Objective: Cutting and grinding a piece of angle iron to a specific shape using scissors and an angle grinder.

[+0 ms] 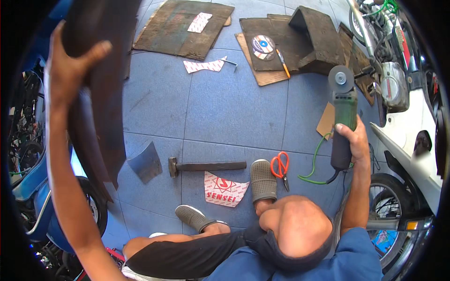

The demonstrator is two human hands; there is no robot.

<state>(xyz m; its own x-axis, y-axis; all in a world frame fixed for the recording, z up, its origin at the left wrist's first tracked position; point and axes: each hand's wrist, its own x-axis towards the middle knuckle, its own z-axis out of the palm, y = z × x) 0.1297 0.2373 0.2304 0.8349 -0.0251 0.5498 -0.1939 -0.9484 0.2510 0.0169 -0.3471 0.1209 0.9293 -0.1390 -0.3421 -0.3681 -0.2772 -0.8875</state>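
My left hand [70, 70] is wrapped around the edge of a large, dark, curved panel [108, 98] that stands upright at the left; its thumb lies across the near face, and some fingers are hidden. At the right, my right hand [355, 140] grips a green and black angle grinder [345, 112] by its body. The grinder's thin cutting disc [341, 80] points away from me, with the cord trailing from the near end. Whether the disc spins cannot be told. The panel and the grinder are well apart.
A hammer [211, 166], orange-handled snips [280, 165], a bent metal piece [146, 163] and a printed paper scrap [225, 191] lie near my feet. Farther off are cardboard [178, 30], loose discs [263, 48], a marker [282, 63] and a dark box [323, 35]. Motorcycles flank both sides.
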